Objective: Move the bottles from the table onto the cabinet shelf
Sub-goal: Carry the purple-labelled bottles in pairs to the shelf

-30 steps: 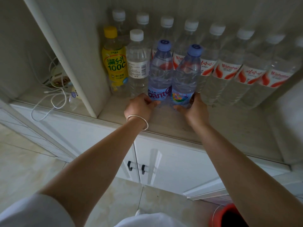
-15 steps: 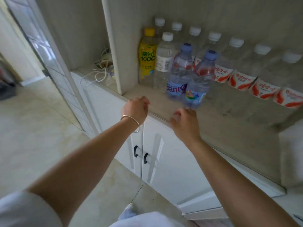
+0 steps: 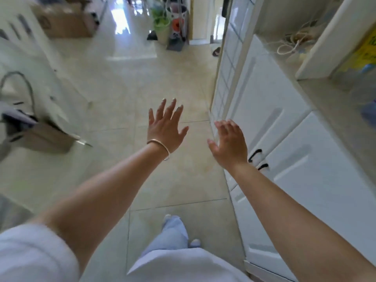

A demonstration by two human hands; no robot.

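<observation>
My left hand (image 3: 165, 127), with a bracelet at the wrist, is stretched out over the floor with fingers spread and holds nothing. My right hand (image 3: 228, 142) is beside it, fingers straight, empty, in front of the white cabinet doors (image 3: 284, 159). The cabinet shelf (image 3: 345, 110) runs along the right edge. On it only a blurred part of the yellow bottle (image 3: 364, 51) shows. The other bottles are out of frame. No table with bottles is clearly visible.
Beige tiled floor (image 3: 142, 88) stretches ahead. Cardboard boxes (image 3: 67, 23) sit at the far left, a green plant pot (image 3: 162, 29) and clutter at the far end. A tangled white cable (image 3: 293, 41) lies in the cabinet's left compartment. Blurred furniture and a bag (image 3: 30, 129) stand at left.
Both hands have left the two blue-capped bottles on the shelf and opened. My view has swung left, away from the shelf toward the room.
</observation>
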